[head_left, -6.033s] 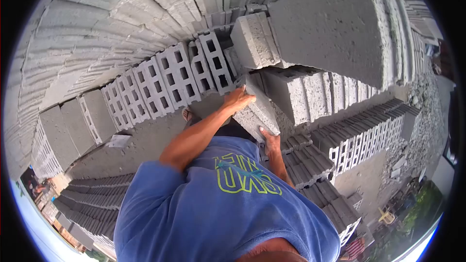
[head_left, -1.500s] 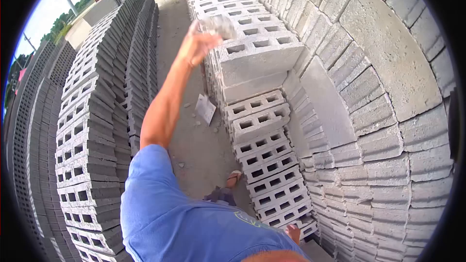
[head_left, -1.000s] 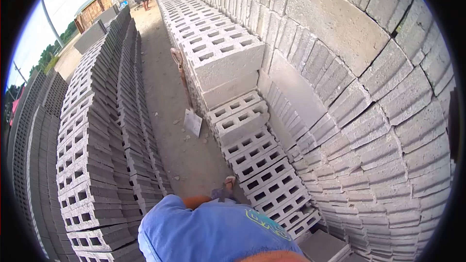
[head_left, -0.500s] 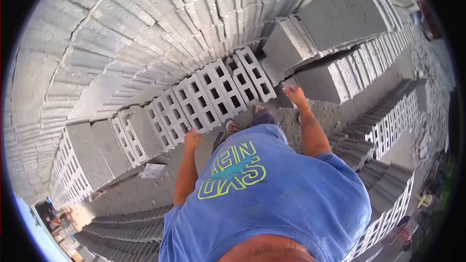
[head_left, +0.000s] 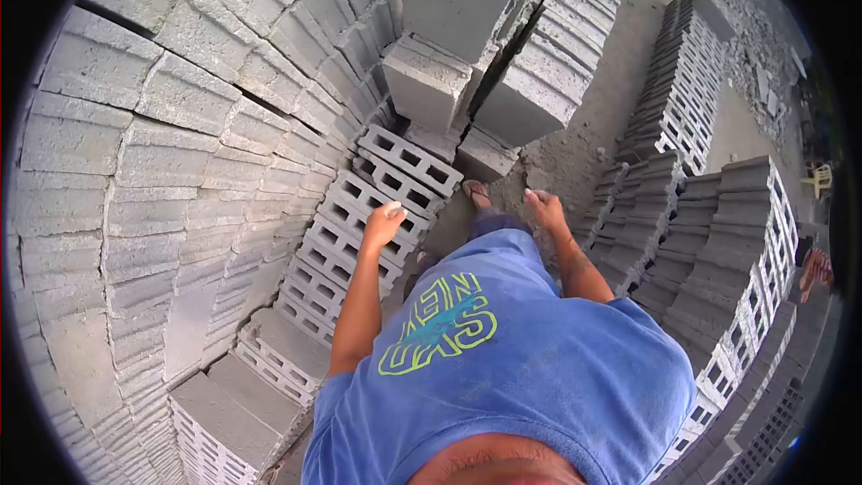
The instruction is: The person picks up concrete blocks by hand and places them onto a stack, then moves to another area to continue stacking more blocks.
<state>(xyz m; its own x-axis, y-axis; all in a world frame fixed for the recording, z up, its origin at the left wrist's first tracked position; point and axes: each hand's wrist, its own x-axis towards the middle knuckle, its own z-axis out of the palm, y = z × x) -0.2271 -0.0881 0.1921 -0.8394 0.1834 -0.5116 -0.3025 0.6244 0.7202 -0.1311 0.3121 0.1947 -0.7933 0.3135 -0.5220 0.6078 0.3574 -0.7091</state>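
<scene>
My left hand (head_left: pixel 384 224) is raised over a row of hollow concrete blocks (head_left: pixel 337 224), its fingers curled. Something small and pale shows at its fingertips; I cannot tell what it is. My right hand (head_left: pixel 543 208) hangs over bare ground with its fingers curled in, and no object shows in it. The blocks lie between the tall stack and my legs, their holes facing up. Beyond my left hand, another hollow block (head_left: pixel 409 164) sits at the far end of that row.
A tall wall of stacked blocks (head_left: pixel 153 180) rises on the left. A single block (head_left: pixel 426 81) stands ahead beside a long stack (head_left: pixel 548 54). More stacked blocks (head_left: pixel 709 242) line the right side. Sandy ground (head_left: pixel 611 81) runs between the stacks. A person (head_left: pixel 814 271) is at the far right.
My view has turned to the right, so the block row now runs more steeply away from me. My left hand has lifted forward, and my right hand has dropped back a little.
</scene>
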